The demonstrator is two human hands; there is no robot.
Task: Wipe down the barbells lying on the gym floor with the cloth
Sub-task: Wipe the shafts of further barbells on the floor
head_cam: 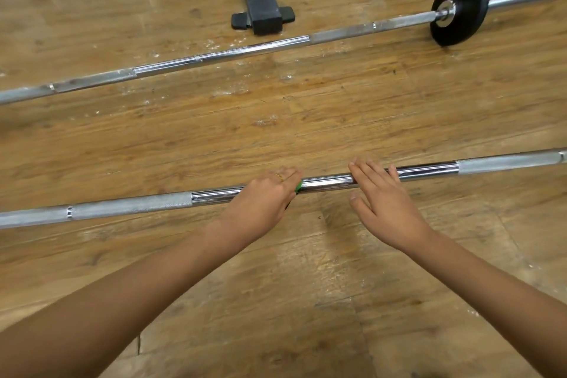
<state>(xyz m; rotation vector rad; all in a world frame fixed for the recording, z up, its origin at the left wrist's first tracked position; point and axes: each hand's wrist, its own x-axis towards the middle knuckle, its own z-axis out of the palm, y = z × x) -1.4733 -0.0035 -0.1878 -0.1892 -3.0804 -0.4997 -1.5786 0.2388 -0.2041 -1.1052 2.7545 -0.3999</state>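
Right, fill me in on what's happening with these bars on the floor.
A person is wiping the near barbell, which lies on the wooden floor. The left hand is wrapped over its smooth middle section with a green cloth, only a sliver of it showing under the fingers. The right hand lies open and flat on the same bar, just to the right. The far barbell, with one black plate on it, lies beyond, and no hand touches it.

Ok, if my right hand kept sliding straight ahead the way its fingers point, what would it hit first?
The right hand lies across the near barbell. Beyond it comes bare floor, then probably the far barbell near its smooth middle; depth is unclear.
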